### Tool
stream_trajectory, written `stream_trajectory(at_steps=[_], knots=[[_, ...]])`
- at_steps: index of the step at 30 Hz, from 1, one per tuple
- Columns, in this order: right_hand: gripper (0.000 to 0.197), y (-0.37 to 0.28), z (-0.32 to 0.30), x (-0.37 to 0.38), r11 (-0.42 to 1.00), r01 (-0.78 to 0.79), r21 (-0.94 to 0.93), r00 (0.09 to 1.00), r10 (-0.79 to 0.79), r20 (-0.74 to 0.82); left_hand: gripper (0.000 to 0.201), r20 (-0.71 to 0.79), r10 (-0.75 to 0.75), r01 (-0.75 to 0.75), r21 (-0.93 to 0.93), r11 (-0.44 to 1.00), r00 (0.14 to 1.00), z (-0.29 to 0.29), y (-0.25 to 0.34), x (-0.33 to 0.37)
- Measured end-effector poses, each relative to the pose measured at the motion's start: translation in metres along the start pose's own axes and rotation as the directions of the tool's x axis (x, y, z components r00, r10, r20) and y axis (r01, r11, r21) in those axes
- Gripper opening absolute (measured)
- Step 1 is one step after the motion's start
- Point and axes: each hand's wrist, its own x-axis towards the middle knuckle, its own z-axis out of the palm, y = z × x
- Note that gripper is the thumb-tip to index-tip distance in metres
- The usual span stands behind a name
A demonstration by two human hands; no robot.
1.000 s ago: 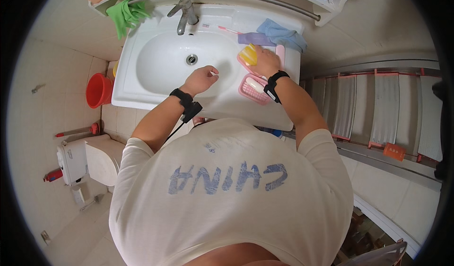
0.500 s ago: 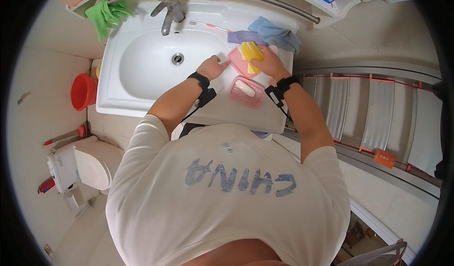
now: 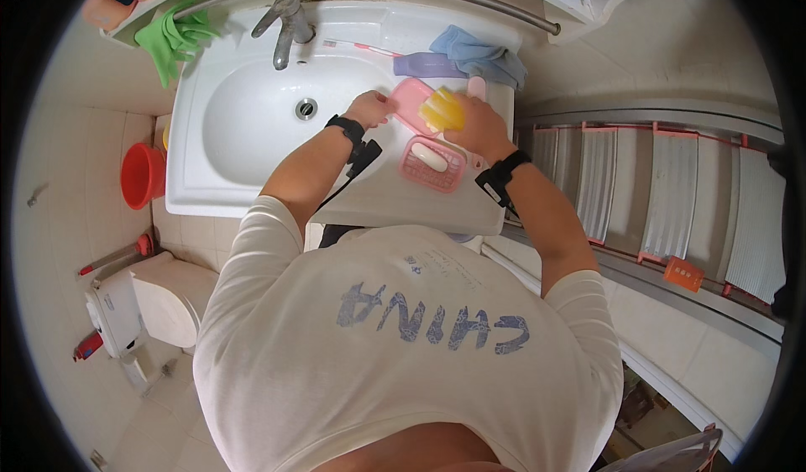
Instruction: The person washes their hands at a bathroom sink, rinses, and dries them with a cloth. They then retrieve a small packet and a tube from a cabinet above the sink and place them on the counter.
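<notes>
Yellow sponge (image 3: 442, 109) in right hand (image 3: 484, 126), nearer soap dish (image 3: 430, 180) than before

White tabletop (image 3: 403, 209) with built-in basin (image 3: 243, 140), pink tray (image 3: 407, 97) near pink basket (image 3: 417, 175), purple item (image 3: 428, 66) touching blue cloth (image 3: 478, 55), pink-and-white toothbrush (image 3: 363, 46)

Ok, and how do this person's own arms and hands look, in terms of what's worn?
The left hand and right hand wear no gloves. A black left wristband and black right wristband each carry a small dark box; a thin black cable trails from the left one. Short off-white sleeves leave the forearms bare.
</notes>
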Motion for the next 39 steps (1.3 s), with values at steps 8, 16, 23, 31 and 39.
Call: stream_trajectory(at_steps=[8,16,23,31,39], knots=[[0.066,-0.009,0.006,-0.006,0.967,0.132,-0.217,0.990,-0.138,-0.014,0.042,0.108,0.163,-0.171,0.072,0.983,0.981,-0.029,0.007,0.031],[0.066,-0.015,0.006,-0.008,0.896,0.255,-0.364,0.943,-0.313,-0.110,0.019,0.181,0.248,-0.218,-0.171,0.961,0.952,-0.029,-0.005,0.025],[0.064,-0.023,0.001,-0.011,0.779,0.345,-0.524,0.885,-0.456,-0.095,0.022,0.164,0.248,-0.206,-0.234,0.950,0.955,-0.035,-0.009,0.006],[0.066,-0.022,0.002,-0.018,0.748,0.378,-0.546,0.858,-0.505,-0.098,0.026,0.208,0.303,-0.226,-0.326,0.918,0.930,-0.039,-0.012,-0.006],[0.033,-0.015,0.003,-0.018,0.622,0.418,-0.662,0.745,-0.652,-0.142,0.024,0.136,0.339,-0.292,-0.278,0.915,0.931,-0.035,-0.021,-0.010]])
